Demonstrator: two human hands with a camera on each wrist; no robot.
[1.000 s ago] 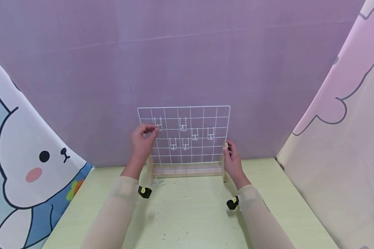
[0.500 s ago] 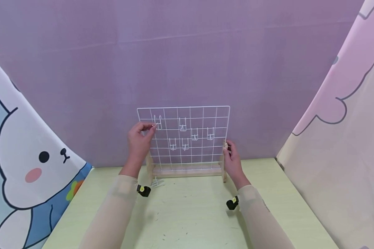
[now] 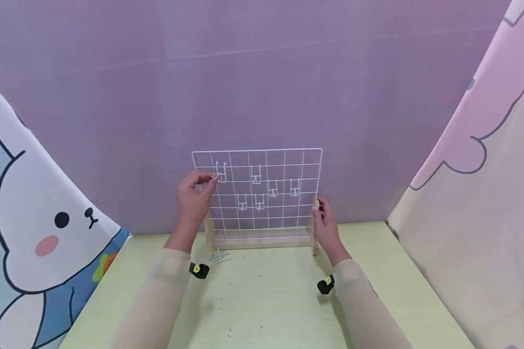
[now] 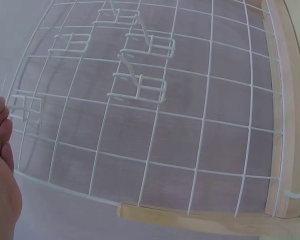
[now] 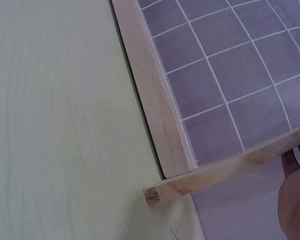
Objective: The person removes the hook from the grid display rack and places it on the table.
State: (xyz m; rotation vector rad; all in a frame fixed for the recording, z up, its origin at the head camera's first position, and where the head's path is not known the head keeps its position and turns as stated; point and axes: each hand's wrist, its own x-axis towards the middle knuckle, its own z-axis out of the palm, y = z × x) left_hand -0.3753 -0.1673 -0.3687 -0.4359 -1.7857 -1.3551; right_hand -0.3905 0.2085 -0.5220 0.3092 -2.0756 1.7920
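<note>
A white wire grid panel stands upright in a wooden stand. At its upper left, my left hand pinches the prong of a white wire hook between thumb and fingertips. The same hook lies against the grid in the left wrist view; whether its top bends sit over a wire I cannot tell. My right hand grips the stand's right upright, thumb in front; in the right wrist view only part of that hand shows. Several other hooks hang on the grid.
More white wire hooks lie on the pale green table by the stand's left foot. A purple cloth hangs close behind the grid. Small dark marks dot the tabletop.
My left hand has shifted slightly left and up, and the hook it pinches has risen a little against the grid. My right hand keeps its place on the stand.
</note>
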